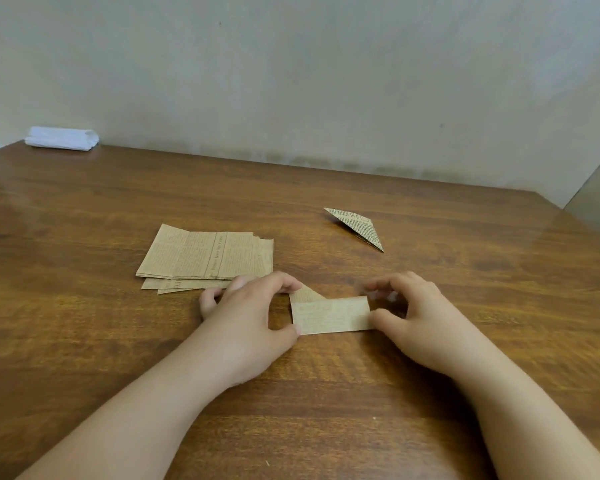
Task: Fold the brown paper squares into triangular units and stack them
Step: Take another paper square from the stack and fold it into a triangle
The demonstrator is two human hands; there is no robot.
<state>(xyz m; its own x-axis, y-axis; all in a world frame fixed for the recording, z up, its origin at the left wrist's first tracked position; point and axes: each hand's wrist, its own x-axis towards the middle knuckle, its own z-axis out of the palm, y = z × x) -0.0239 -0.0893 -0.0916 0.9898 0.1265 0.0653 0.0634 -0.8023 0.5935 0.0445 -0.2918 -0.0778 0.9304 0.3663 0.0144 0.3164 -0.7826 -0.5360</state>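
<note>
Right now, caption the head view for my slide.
Both hands folding a paper strip beside the stack and one triangle.

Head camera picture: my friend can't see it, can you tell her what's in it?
Two hands, left and right, fold a brown paper strip on a wooden table. Unfolded sheets lie left, one finished triangle beyond.
</note>
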